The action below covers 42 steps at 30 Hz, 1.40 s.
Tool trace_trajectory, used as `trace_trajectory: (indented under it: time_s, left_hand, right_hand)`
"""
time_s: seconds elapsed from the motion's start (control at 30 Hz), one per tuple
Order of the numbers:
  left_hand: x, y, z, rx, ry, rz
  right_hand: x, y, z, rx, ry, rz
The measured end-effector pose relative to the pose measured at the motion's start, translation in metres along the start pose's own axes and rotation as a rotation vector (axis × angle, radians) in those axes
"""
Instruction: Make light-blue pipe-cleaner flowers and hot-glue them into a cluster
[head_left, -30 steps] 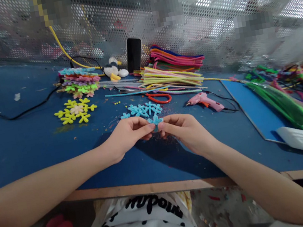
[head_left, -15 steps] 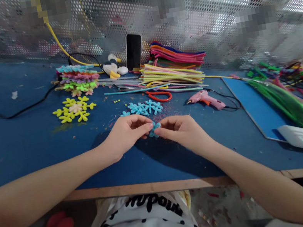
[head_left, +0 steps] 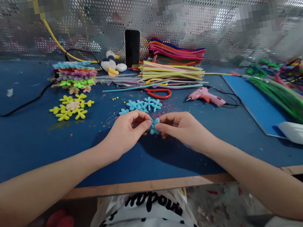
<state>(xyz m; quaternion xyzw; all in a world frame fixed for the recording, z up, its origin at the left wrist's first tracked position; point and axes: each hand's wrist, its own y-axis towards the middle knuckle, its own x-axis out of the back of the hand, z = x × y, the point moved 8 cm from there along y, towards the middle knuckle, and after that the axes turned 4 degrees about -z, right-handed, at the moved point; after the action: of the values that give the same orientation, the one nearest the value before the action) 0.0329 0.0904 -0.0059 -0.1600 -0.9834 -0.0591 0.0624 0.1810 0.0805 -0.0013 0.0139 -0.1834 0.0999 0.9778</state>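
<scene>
light-blue pipe-cleaner flower (head_left: 154,126) held over the surface (head_left: 29,150), just nearer than the blue flower pile (head_left: 138,106). left hand (head_left: 128,134) and right hand (head_left: 185,128): fingers of both pinched on its petals. risk: uneven tugging could bend a petal, loose pinch could drop it. pink glue gun (head_left: 211,97) to the right, careless reach could knock it.

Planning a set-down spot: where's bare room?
Mostly bare table: between left forearm, black cord and yellow flowers; between right forearm and blue board. Crowded: centre to back, with blue flowers, pipe cleaners and glue gun.
</scene>
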Motion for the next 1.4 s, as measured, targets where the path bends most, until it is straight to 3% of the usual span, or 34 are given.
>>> trace_trajectory:
  time_s: [0.23, 0.37, 0.8, 0.97, 1.4]
  left_hand:
    - [0.000, -0.001, 0.002, 0.065, -0.155, -0.027]
    - [-0.003, -0.002, 0.007, 0.175, -0.263, -0.021]
    - [-0.007, -0.003, 0.007, 0.209, -0.207, 0.022]
    - [-0.008, -0.005, -0.001, 0.153, -0.121, 0.060]
    - [-0.007, -0.010, -0.007, 0.053, -0.052, 0.022]
  right_hand:
    - [-0.001, 0.002, -0.012, -0.113, 0.280, 0.019]
    - [0.003, 0.002, -0.011, -0.086, 0.258, 0.003]
    - [0.002, -0.002, -0.008, -0.102, 0.294, 0.004]
    - [0.001, -0.001, -0.007, -0.091, 0.301, -0.001]
    - [-0.002, -0.005, -0.008, -0.093, 0.306, 0.017]
